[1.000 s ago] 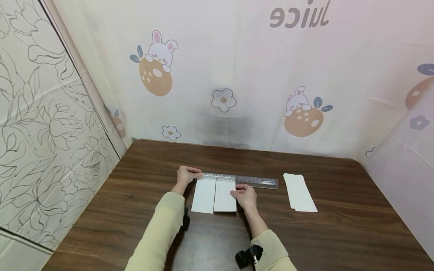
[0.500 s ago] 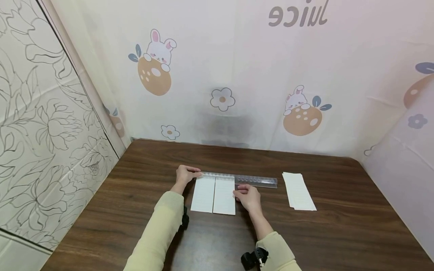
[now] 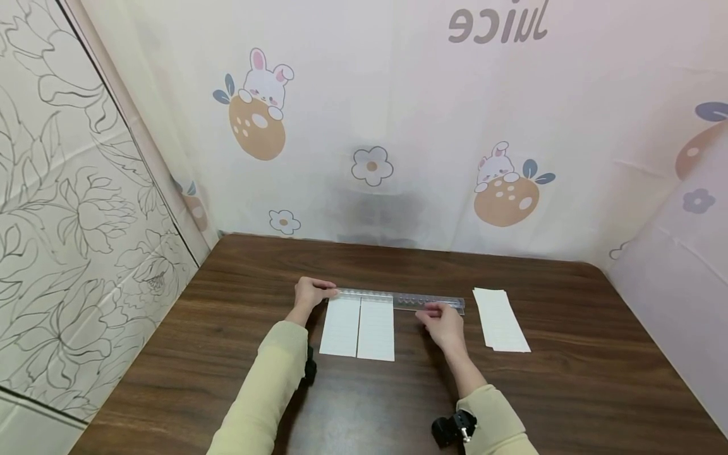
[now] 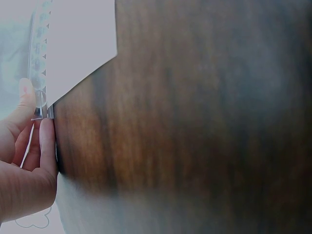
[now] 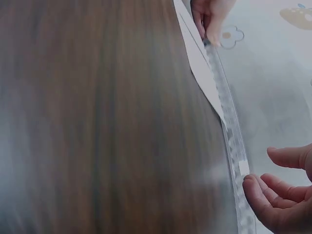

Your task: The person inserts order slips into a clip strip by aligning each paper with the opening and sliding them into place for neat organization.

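A long clear plastic ruler-like strip (image 3: 406, 302) with a row of bumps lies crosswise on the table. My left hand (image 3: 309, 293) pinches its left end between thumb and fingers, as the left wrist view also shows. Two lined white paper sheets, a left sheet (image 3: 340, 327) and a right sheet (image 3: 376, 330), lie side by side with their top edges at the strip. My right hand (image 3: 445, 327) is at the right part of the strip. In the right wrist view its fingertips (image 5: 249, 179) are right at the strip's edge, with the thumb (image 5: 282, 157) apart from them.
A small stack of white paper sheets (image 3: 502, 321) lies on the right of the brown wooden table (image 3: 569, 379). A printed curtain (image 3: 352, 95) hangs behind the far edge, and a flower-patterned panel (image 3: 85, 208) stands on the left.
My right hand has let go of the right sheet's edge and moved right to the strip's right part. The right sheet has shifted slightly downward. My left hand stays at the strip's left end.
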`<state>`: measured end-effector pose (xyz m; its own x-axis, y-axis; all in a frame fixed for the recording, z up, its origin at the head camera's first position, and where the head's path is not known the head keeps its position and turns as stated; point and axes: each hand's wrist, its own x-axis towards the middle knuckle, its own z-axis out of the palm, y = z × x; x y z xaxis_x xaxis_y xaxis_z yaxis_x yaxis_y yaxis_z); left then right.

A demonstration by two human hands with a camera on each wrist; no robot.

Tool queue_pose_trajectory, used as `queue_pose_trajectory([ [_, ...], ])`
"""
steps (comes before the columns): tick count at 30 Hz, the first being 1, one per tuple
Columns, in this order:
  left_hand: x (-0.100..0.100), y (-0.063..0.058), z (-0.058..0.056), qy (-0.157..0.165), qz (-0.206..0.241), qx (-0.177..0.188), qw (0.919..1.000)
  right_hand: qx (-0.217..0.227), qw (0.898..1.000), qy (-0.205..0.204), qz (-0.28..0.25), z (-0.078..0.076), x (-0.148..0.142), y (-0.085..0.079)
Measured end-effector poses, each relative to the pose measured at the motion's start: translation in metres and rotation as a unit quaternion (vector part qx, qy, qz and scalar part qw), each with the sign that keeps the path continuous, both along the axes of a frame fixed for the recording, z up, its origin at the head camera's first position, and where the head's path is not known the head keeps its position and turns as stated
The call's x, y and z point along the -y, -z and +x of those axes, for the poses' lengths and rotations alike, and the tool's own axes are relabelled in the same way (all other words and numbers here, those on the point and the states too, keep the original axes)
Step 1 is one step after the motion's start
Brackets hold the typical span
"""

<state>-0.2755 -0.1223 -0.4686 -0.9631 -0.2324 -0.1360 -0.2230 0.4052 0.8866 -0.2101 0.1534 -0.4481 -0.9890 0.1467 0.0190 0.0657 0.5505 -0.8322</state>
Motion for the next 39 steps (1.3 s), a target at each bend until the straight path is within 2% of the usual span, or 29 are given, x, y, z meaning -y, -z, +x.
queue_pose_trajectory([
  [10, -0.001, 0.0, 0.001, 0.001, -0.011, -0.004, 0.9999, -0.03, 0.998, 0.01, 0.058, -0.011, -0.037, -0.01],
  [16, -0.001, -0.001, 0.002, -0.003, -0.006, -0.003, 1.0, -0.048, 0.993, 0.034, 0.098, -0.018, -0.06, -0.015],
  [20, -0.001, -0.001, 0.002, -0.003, -0.008, -0.004, 1.0, -0.042, 0.991, 0.053, 0.114, -0.022, -0.074, -0.018],
  [24, -0.001, -0.001, 0.002, -0.001, -0.009, -0.003, 1.0, -0.034, 0.988, 0.067, 0.134, -0.025, -0.087, -0.018],
  [33, -0.001, 0.0, 0.0, 0.001, -0.019, -0.007, 0.9998, 0.009, 0.982, 0.067, 0.178, -0.03, -0.11, -0.015],
  [39, -0.001, 0.0, 0.001, 0.002, -0.023, -0.006, 0.9997, 0.075, 0.977, 0.083, 0.181, -0.034, -0.12, -0.013],
])
